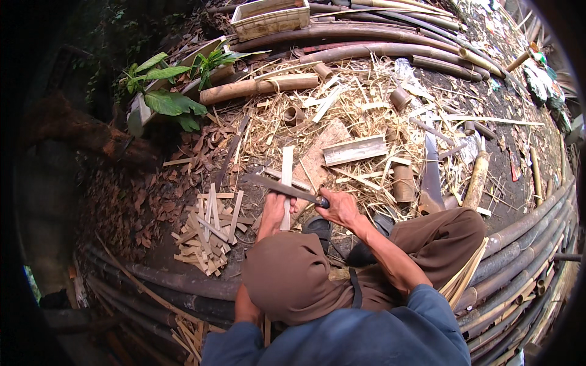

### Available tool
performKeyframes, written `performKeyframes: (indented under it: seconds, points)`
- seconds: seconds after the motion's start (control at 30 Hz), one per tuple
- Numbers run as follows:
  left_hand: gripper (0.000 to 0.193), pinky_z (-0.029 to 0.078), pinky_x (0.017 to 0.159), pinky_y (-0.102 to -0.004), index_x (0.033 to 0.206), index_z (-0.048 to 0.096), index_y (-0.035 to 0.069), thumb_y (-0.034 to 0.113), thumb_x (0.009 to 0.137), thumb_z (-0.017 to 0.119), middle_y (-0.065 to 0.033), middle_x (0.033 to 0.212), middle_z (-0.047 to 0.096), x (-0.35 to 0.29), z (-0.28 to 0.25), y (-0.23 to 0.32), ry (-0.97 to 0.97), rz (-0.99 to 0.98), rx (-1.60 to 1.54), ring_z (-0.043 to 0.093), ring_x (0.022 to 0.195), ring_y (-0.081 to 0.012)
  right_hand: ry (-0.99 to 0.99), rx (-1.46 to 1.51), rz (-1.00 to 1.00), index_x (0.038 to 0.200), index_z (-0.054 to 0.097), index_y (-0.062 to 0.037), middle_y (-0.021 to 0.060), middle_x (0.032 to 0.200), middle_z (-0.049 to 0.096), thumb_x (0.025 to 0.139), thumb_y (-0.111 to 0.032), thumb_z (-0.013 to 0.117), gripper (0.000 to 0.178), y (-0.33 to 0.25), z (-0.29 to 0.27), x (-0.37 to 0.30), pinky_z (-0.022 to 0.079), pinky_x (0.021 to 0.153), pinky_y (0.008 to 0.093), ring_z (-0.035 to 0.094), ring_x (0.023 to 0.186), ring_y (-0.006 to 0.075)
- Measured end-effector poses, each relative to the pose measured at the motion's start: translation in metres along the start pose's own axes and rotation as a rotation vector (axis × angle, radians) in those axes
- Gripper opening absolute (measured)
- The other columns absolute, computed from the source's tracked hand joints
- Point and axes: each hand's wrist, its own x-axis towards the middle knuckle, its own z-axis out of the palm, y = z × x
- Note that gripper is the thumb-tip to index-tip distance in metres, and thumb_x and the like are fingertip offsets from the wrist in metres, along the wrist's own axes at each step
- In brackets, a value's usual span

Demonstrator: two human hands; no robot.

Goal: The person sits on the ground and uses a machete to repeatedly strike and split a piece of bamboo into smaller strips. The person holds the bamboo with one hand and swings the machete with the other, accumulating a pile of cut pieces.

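Note:
Closed around a dark handle, my right hand grips a large knife. Its blade points left and crosses over a pale bamboo strip; whether the edge touches the strip I cannot tell. My left hand is wrapped round that strip just below the blade, with the strip running away from me and also down toward my left knee. Some of the left fingers are hidden by the blade. Left of this hand lies a pile of short split bamboo strips.
Shavings cover the ground ahead, with a trough-like pale piece, a saw and bamboo offcuts among them. Long bamboo poles lie across the back near a white crate. More poles flank me at right.

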Motion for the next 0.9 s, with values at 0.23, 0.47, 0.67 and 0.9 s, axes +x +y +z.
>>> performKeyframes:
  seconds: [0.23, 0.47, 0.67, 0.9]
  points:
    - [0.041, 0.044, 0.051, -0.0235, 0.139, 0.041, 0.008, 0.029, 0.104, 0.039, -0.0031, 0.067, 0.048, -0.069, 0.023, 0.035, -0.069, -0.035, -0.174, 0.046, 0.053, -0.0095, 0.19, 0.118, 0.297, 0.089, 0.066, -0.0035, 0.0225, 0.077, 0.067, 0.083, -0.034, 0.064, 0.031, 0.074, -0.01, 0.043, 0.053, 0.06, 0.0463, 0.066, 0.066, 0.0335]
    - [0.039, 0.047, 0.056, -0.0239, 0.135, 0.041, 0.003, 0.028, 0.104, 0.041, -0.0025, 0.071, 0.052, -0.029, 0.011, 0.027, -0.011, 0.095, -0.118, 0.052, 0.059, -0.0098, 0.112, -0.042, 0.37, 0.089, 0.065, 0.0005, 0.0276, 0.08, 0.066, 0.082, -0.039, 0.064, 0.04, 0.088, 0.058, 0.002, 0.052, 0.07, 0.0507, 0.065, 0.075, 0.0428]
    - [0.035, 0.05, 0.068, -0.0254, 0.13, 0.046, 0.002, 0.025, 0.103, 0.045, -0.0024, 0.081, 0.057, 0.002, 0.019, 0.04, 0.041, 0.213, -0.065, 0.055, 0.072, -0.0092, 0.258, 0.321, 0.086, 0.111, 0.066, -0.0013, 0.023, 0.085, 0.063, 0.096, -0.048, 0.05, 0.051, 0.027, 0.041, 0.004, 0.049, 0.074, 0.0447, 0.063, 0.086, 0.0344]
    - [0.037, 0.05, 0.067, -0.0235, 0.132, 0.05, 0.001, 0.019, 0.099, 0.054, -0.0029, 0.091, 0.063, 0.005, 0.042, 0.034, 0.076, 0.116, -0.306, 0.059, 0.077, -0.0093, 0.02, 0.911, 0.038, 0.087, 0.063, -0.0002, 0.0021, 0.067, 0.056, 0.095, -0.032, 0.062, 0.032, -0.061, -0.012, 0.013, 0.041, 0.057, 0.0283, 0.048, 0.062, 0.0099]
